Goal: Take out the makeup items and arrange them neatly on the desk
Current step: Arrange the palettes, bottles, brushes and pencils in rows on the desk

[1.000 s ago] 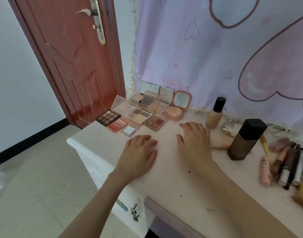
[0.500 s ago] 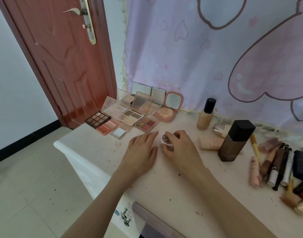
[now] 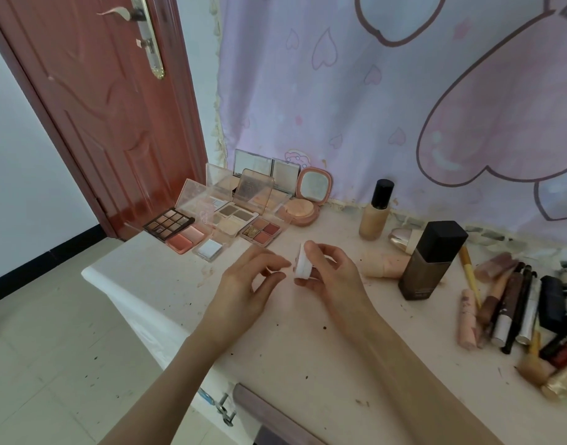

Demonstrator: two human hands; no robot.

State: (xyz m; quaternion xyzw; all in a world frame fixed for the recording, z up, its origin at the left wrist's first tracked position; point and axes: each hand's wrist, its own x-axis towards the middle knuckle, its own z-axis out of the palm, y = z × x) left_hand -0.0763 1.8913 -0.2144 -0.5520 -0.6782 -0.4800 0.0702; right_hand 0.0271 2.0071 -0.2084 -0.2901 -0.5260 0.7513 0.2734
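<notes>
My right hand [image 3: 333,277] holds a small white round jar [image 3: 302,265] just above the desk [image 3: 275,342], thumb under it and fingers curled over its top. My left hand [image 3: 247,284] hovers beside the jar with loosely bent fingers whose tips nearly reach its rim; it holds nothing. Several open eyeshadow and blush palettes [image 3: 224,216] sit grouped at the desk's back left. A round pink compact [image 3: 303,203] stands open beside them.
A beige foundation bottle [image 3: 373,216] and a tall dark bottle [image 3: 426,264] stand to the right. A pink tube [image 3: 385,264] lies between them. Several pencils, brushes and tubes [image 3: 513,303] lie at the far right. A red door [image 3: 92,101] is at left.
Both hands lay flat on the desk a second ago. My right hand then took up the white jar and lifted it, tilting it; my left hand rose off the desk beside it.
</notes>
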